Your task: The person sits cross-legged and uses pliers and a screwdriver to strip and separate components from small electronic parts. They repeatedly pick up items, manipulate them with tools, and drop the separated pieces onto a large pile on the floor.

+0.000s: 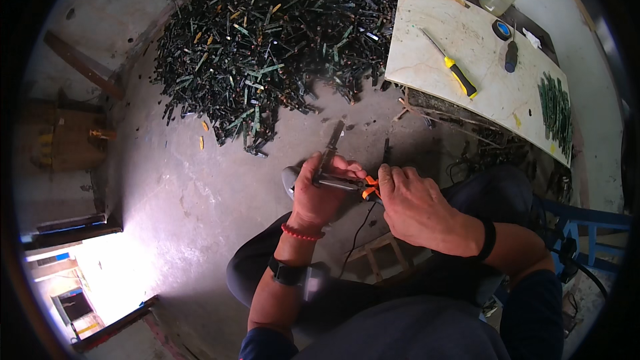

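Observation:
My left hand [319,192] is closed around a long, narrow grey strip [333,139], one end of which sticks up past the thumb side. Across the palm lies a second grey bar-like length [339,181], reaching toward the pliers; I cannot tell whether it joins the strip. My right hand [417,210] grips pliers with orange handles [371,189]. Their jaws point left, against or close to what my left hand holds, and fingers hide the exact contact. A thin dark piece [387,150] shows just above my right hand.
Beyond my hands, a big heap of narrow dark circuit-board strips [247,60] covers the floor. At right, a pale board [427,40] carries a yellow-black knife [460,79], a screwdriver [511,57], blue-centred tape [501,29] and green strips [555,113]. A blue stool [593,233] stands lower right.

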Action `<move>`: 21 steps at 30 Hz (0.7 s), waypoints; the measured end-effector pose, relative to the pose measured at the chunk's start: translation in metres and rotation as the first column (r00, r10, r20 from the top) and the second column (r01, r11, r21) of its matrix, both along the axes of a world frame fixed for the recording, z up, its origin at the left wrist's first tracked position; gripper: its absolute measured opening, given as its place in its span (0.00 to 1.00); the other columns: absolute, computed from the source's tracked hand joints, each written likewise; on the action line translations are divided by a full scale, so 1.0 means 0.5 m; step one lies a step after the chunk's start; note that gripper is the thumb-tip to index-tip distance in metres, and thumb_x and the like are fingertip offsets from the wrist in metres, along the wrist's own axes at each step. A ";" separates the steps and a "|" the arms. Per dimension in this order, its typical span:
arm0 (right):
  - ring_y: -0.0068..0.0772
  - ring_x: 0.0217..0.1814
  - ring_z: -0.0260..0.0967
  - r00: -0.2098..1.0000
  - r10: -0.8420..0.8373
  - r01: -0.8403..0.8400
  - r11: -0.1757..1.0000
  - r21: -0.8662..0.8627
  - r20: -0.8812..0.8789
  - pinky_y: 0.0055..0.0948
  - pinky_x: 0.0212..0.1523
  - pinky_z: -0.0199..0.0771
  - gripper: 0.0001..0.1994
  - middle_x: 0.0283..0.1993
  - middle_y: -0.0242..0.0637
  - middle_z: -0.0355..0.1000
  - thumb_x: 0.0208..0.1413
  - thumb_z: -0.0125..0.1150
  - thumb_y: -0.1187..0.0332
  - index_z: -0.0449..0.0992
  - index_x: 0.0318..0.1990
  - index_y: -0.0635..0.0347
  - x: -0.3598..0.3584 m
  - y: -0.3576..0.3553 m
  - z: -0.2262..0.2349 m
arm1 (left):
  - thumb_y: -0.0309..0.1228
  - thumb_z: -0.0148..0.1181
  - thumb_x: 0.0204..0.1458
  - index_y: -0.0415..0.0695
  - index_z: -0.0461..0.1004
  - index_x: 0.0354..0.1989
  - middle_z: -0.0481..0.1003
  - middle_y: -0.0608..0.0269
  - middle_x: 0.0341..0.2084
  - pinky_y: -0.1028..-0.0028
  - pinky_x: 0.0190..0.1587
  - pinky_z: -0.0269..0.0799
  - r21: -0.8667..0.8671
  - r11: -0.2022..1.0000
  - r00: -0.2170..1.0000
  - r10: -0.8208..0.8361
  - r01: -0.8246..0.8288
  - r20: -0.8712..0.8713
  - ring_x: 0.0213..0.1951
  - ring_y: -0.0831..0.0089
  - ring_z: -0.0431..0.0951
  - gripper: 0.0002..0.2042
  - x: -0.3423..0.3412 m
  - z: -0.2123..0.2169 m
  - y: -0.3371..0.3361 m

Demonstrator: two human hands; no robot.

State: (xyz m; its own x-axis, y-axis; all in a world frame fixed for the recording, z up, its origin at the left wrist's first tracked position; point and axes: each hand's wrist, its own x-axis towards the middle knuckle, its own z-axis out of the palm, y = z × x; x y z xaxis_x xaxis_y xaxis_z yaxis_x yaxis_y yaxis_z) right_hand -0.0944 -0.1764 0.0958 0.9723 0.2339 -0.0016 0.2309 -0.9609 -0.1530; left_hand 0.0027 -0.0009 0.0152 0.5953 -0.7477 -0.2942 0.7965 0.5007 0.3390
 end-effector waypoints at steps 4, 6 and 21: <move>0.33 0.34 0.69 0.998 -0.007 0.004 0.999 -0.049 -0.063 0.25 0.25 0.71 0.19 0.31 0.43 0.70 0.42 0.57 0.72 0.70 0.42 0.75 0.002 0.002 0.014 | 0.47 0.38 0.62 0.36 0.72 0.37 0.74 0.45 0.40 0.59 0.57 0.63 0.069 0.998 1.000 -0.005 0.004 0.010 0.46 0.54 0.74 0.24 -0.001 -0.022 0.003; 0.33 0.34 0.68 0.998 0.000 -0.005 0.997 -0.074 -0.063 0.25 0.25 0.72 0.19 0.32 0.44 0.70 0.42 0.57 0.72 0.70 0.42 0.76 0.002 0.001 0.013 | 0.46 0.38 0.62 0.36 0.72 0.36 0.75 0.45 0.40 0.60 0.57 0.63 0.084 0.996 1.000 -0.001 0.000 0.008 0.46 0.54 0.74 0.24 -0.003 -0.021 0.001; 0.33 0.33 0.68 0.995 0.055 -0.070 0.980 -0.189 -0.087 0.24 0.22 0.69 0.12 0.28 0.41 0.69 0.40 0.58 0.71 0.72 0.34 0.70 0.010 -0.008 0.000 | 0.44 0.34 0.63 0.36 0.73 0.36 0.75 0.46 0.39 0.61 0.54 0.65 0.142 0.990 1.000 0.009 -0.005 -0.029 0.43 0.56 0.74 0.24 -0.017 -0.021 -0.005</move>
